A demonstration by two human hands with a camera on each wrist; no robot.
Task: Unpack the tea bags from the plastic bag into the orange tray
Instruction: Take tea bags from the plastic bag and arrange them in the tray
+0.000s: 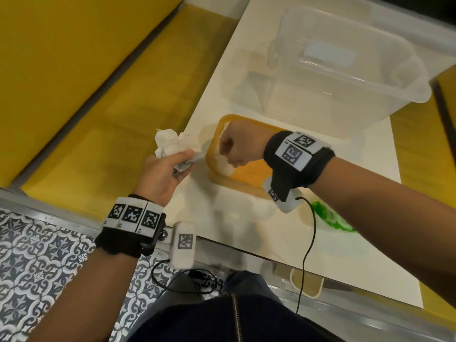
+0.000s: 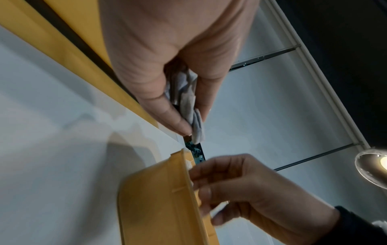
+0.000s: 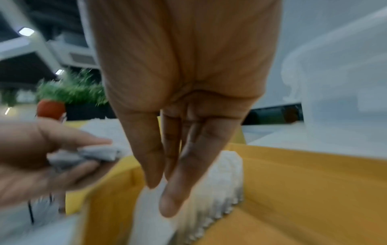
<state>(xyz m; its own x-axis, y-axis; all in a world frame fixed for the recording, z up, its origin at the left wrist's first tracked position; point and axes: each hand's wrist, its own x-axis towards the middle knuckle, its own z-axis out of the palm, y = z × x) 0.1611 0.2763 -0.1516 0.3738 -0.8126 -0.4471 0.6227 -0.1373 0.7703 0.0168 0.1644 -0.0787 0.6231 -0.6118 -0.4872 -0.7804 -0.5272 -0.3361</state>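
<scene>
- Two hands at the near-left corner of the orange tray (image 1: 251,172), which sits on the white table (image 1: 345,243).
- Left hand (image 1: 161,172): just left of the tray, thumb + fingers curled round a crumpled white bundle (image 1: 170,144); looks like tea bags/wrapping, can't tell which.
- Left wrist view: thumb and fingers pinch the grey-white folds (image 2: 192,116).
- Right hand (image 1: 237,144): over the tray's left end, fingers (image 3: 178,182) pointing down, close together, nearly straight; whether they're touching anything, can't tell.
- Tea bags (image 3: 220,190): white row inside the tray, at its left end, below the right fingertips.
- Clear plastic bin (image 1: 345,70) far side of the tray.
- Green plastic bag (image 1: 330,218) on the table, near-right of the tray, partly under the right forearm.
</scene>
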